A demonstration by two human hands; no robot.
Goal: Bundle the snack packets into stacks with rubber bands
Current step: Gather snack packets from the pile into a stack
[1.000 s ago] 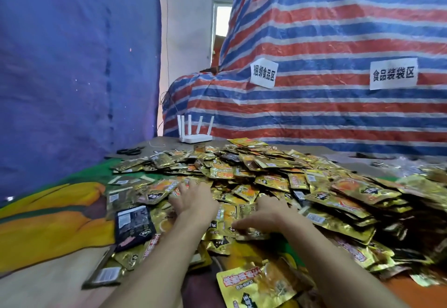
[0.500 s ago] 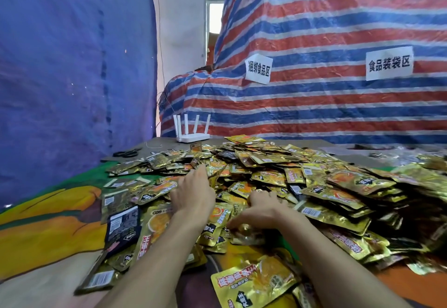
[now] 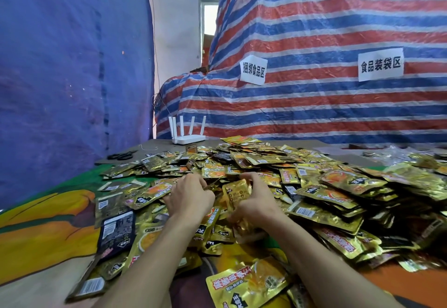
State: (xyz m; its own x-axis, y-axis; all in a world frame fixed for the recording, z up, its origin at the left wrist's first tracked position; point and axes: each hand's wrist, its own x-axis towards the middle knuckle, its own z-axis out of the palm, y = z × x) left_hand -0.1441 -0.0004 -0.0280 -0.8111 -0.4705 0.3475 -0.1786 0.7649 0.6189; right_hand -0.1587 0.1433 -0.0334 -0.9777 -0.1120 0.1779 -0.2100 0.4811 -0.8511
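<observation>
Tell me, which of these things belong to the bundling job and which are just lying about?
Job: heap of shiny gold foil snack packets; one upright gold foil packet gripped by the right hand; left hand on the heap.
Lying about: white plastic router with antennas; black scissors; white paper signs.

Single wide-angle view from a camera worn on the person's head, facing forward and tilted down across the table point(image 3: 154, 145). Both forearms enter from the bottom edge, which places the left hand point(image 3: 189, 196) and right hand point(image 3: 256, 202) near the lens, just below frame centre. The heap of snack packets point(image 3: 314, 186) fills the middle band, closest at the bottom edge and receding to the right. Farther off, the blue sheet point(image 3: 60, 65) closes the left side and the striped tarpaulin point(image 3: 314, 29) the upper right.
</observation>
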